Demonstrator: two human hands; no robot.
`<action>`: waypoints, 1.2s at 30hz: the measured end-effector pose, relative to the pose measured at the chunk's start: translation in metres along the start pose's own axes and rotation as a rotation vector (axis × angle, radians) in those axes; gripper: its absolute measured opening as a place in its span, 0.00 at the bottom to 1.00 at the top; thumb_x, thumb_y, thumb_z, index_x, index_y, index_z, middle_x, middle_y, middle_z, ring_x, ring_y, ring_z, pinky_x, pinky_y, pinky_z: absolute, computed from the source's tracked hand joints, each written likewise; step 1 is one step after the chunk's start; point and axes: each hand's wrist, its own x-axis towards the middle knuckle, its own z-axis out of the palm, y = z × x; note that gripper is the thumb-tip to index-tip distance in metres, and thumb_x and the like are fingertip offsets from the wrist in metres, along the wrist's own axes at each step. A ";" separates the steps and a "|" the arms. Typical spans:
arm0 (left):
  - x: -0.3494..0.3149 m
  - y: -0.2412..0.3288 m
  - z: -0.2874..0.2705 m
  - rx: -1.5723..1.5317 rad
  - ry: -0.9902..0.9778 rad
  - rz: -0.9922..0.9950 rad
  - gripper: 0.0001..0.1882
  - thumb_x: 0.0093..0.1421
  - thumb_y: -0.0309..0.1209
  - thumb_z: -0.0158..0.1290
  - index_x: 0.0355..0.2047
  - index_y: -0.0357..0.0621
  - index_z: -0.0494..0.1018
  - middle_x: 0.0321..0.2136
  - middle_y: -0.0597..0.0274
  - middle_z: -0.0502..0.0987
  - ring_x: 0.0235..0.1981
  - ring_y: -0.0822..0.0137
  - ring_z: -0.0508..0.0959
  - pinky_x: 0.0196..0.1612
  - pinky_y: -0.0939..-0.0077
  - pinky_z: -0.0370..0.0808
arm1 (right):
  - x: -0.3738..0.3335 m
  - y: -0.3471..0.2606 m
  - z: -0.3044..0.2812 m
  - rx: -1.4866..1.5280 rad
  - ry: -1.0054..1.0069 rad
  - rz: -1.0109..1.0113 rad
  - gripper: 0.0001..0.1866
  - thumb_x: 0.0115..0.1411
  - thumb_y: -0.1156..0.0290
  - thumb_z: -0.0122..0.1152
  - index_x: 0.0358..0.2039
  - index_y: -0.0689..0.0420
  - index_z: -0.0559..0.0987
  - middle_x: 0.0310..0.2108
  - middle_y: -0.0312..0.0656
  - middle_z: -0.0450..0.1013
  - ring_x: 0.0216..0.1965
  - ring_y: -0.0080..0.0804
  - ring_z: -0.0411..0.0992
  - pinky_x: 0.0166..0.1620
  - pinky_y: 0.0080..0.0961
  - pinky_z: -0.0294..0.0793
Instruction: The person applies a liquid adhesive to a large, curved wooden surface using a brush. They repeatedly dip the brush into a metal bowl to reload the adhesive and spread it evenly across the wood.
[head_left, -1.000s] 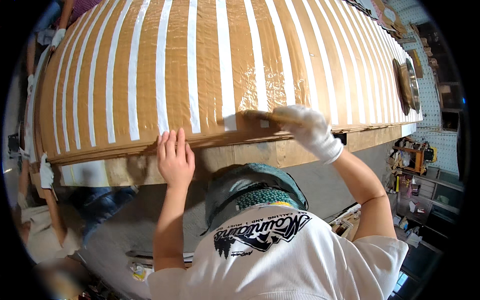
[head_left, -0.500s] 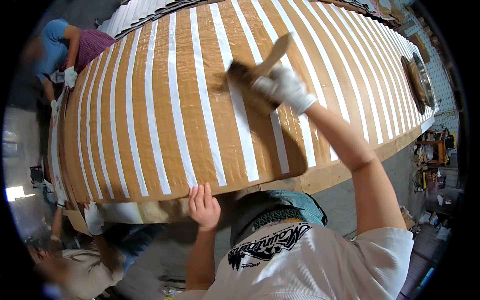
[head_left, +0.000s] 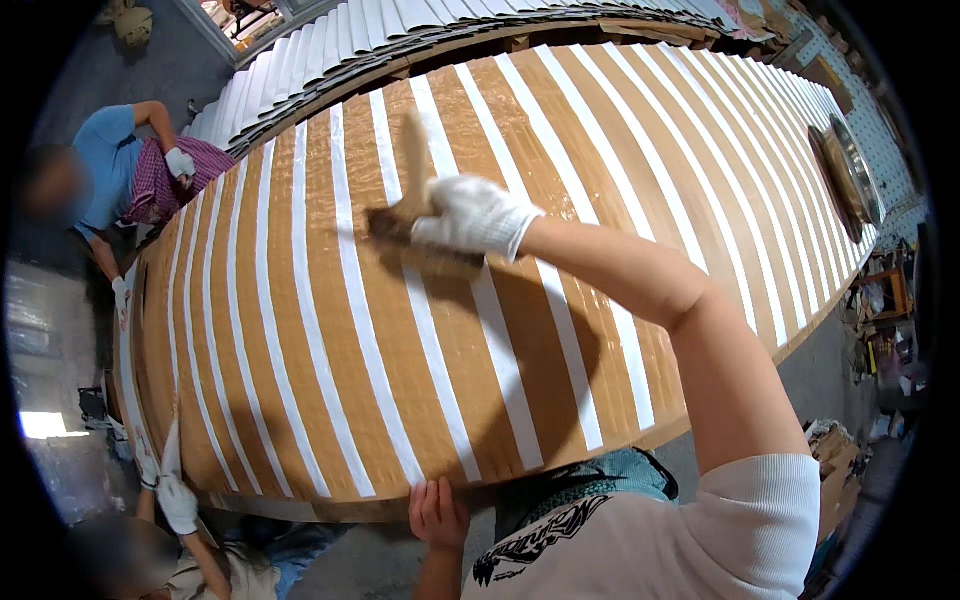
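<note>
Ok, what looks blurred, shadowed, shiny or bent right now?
Head view: the brush in the gloved right hand looks motion-blurred; a dark shadow crosses the striped sheet, glints show on its brown bands, and its near edge curves, likely from the fisheye.

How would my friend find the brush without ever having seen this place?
Start at the big brown surface striped with white. Left of its centre, look for the white-gloved grip of the right hand, which holds the brush. Unlike the flat white stripes beneath it, the brush has a wide head and a pale handle pointing toward the far side.
</note>
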 end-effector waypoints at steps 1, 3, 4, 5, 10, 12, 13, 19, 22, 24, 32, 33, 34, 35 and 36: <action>0.000 0.001 0.000 0.008 -0.003 -0.014 0.17 0.67 0.36 0.50 0.49 0.39 0.78 0.45 0.54 0.77 0.49 0.48 0.77 0.56 0.49 0.76 | 0.013 0.010 -0.012 -0.011 0.032 0.116 0.22 0.61 0.54 0.60 0.43 0.60 0.81 0.40 0.53 0.80 0.42 0.44 0.79 0.50 0.37 0.78; 0.001 0.004 0.000 0.010 -0.022 -0.027 0.17 0.67 0.35 0.50 0.49 0.39 0.78 0.46 0.54 0.76 0.50 0.48 0.77 0.57 0.48 0.76 | 0.033 0.081 -0.029 0.168 0.294 0.195 0.23 0.59 0.54 0.62 0.47 0.60 0.82 0.43 0.56 0.80 0.46 0.45 0.79 0.52 0.37 0.77; -0.001 0.005 -0.002 0.016 -0.028 -0.039 0.15 0.65 0.33 0.51 0.48 0.40 0.79 0.45 0.55 0.77 0.50 0.49 0.77 0.56 0.50 0.77 | 0.033 0.088 -0.053 0.123 0.337 0.343 0.23 0.59 0.55 0.62 0.47 0.60 0.82 0.44 0.56 0.80 0.46 0.45 0.79 0.52 0.38 0.77; 0.001 0.005 -0.001 0.010 -0.027 -0.031 0.13 0.64 0.31 0.52 0.46 0.41 0.79 0.45 0.56 0.77 0.49 0.51 0.77 0.55 0.52 0.78 | 0.044 0.138 -0.064 0.177 0.431 0.373 0.24 0.59 0.54 0.64 0.48 0.60 0.82 0.44 0.55 0.80 0.46 0.45 0.79 0.52 0.37 0.77; -0.011 0.006 0.006 -0.012 -0.040 -0.050 0.13 0.62 0.27 0.51 0.45 0.42 0.80 0.44 0.56 0.77 0.49 0.51 0.77 0.53 0.54 0.79 | 0.085 0.176 -0.123 -0.023 0.636 0.479 0.20 0.63 0.55 0.61 0.46 0.58 0.82 0.37 0.52 0.81 0.35 0.41 0.81 0.41 0.35 0.80; -0.015 0.008 0.005 0.007 -0.048 -0.061 0.13 0.62 0.26 0.51 0.45 0.41 0.80 0.45 0.55 0.77 0.48 0.51 0.77 0.53 0.54 0.79 | 0.107 0.125 -0.100 -0.079 0.685 0.366 0.23 0.60 0.54 0.60 0.44 0.61 0.82 0.36 0.54 0.81 0.36 0.42 0.81 0.41 0.36 0.80; -0.018 0.003 0.008 -0.038 -0.086 -0.053 0.15 0.63 0.29 0.51 0.48 0.41 0.79 0.47 0.53 0.76 0.51 0.48 0.75 0.56 0.53 0.76 | 0.118 0.114 -0.084 0.011 0.664 0.292 0.25 0.59 0.52 0.60 0.44 0.62 0.81 0.36 0.55 0.81 0.37 0.43 0.81 0.41 0.36 0.80; -0.027 -0.011 0.004 -0.124 -0.207 -0.056 0.19 0.64 0.33 0.53 0.55 0.41 0.76 0.53 0.49 0.75 0.56 0.44 0.72 0.60 0.51 0.70 | 0.163 0.019 -0.008 0.105 0.338 0.153 0.22 0.65 0.51 0.53 0.47 0.54 0.79 0.45 0.52 0.79 0.49 0.47 0.78 0.53 0.41 0.76; -0.029 -0.009 0.003 -0.110 -0.235 -0.085 0.19 0.64 0.33 0.53 0.55 0.41 0.76 0.53 0.49 0.75 0.56 0.44 0.73 0.60 0.51 0.70 | 0.165 0.038 -0.029 0.275 0.258 0.189 0.19 0.63 0.55 0.54 0.48 0.54 0.79 0.47 0.51 0.79 0.50 0.46 0.78 0.53 0.40 0.77; -0.032 -0.008 0.001 -0.104 -0.253 -0.102 0.19 0.64 0.33 0.54 0.55 0.42 0.76 0.53 0.49 0.75 0.56 0.44 0.73 0.59 0.51 0.70 | 0.176 0.089 -0.036 0.264 0.505 0.270 0.24 0.57 0.53 0.60 0.47 0.58 0.79 0.43 0.53 0.80 0.46 0.48 0.79 0.50 0.38 0.77; -0.035 -0.002 0.003 -0.121 -0.304 -0.151 0.19 0.64 0.33 0.54 0.55 0.42 0.76 0.53 0.49 0.75 0.55 0.45 0.74 0.59 0.52 0.70 | 0.104 0.246 -0.149 -0.030 0.840 0.806 0.23 0.61 0.44 0.57 0.45 0.50 0.81 0.41 0.49 0.81 0.45 0.48 0.79 0.46 0.43 0.77; -0.029 0.004 -0.002 -0.121 -0.347 -0.172 0.20 0.64 0.33 0.55 0.55 0.42 0.76 0.53 0.49 0.75 0.55 0.45 0.74 0.59 0.52 0.70 | 0.105 0.233 -0.147 -0.070 0.834 0.834 0.22 0.61 0.46 0.56 0.43 0.51 0.81 0.39 0.49 0.81 0.43 0.48 0.79 0.46 0.43 0.77; -0.029 0.013 -0.001 -0.245 -0.245 -0.329 0.20 0.64 0.33 0.55 0.56 0.43 0.75 0.54 0.49 0.75 0.56 0.45 0.74 0.59 0.52 0.70 | 0.109 0.217 -0.141 -0.091 0.822 0.734 0.24 0.60 0.46 0.58 0.44 0.53 0.81 0.39 0.51 0.81 0.42 0.49 0.80 0.46 0.42 0.78; -0.029 0.025 0.002 -0.365 -0.134 -0.479 0.20 0.64 0.33 0.55 0.56 0.43 0.75 0.54 0.49 0.75 0.56 0.46 0.74 0.59 0.53 0.70 | 0.113 0.197 -0.134 -0.108 0.816 0.633 0.26 0.59 0.46 0.59 0.44 0.56 0.81 0.39 0.53 0.81 0.42 0.49 0.80 0.45 0.41 0.78; -0.026 0.030 0.004 -0.490 -0.018 -0.619 0.21 0.64 0.33 0.56 0.57 0.43 0.74 0.54 0.49 0.75 0.56 0.46 0.74 0.59 0.53 0.70 | 0.117 0.180 -0.128 -0.127 0.815 0.536 0.28 0.58 0.45 0.60 0.45 0.58 0.81 0.39 0.54 0.81 0.41 0.50 0.81 0.45 0.40 0.79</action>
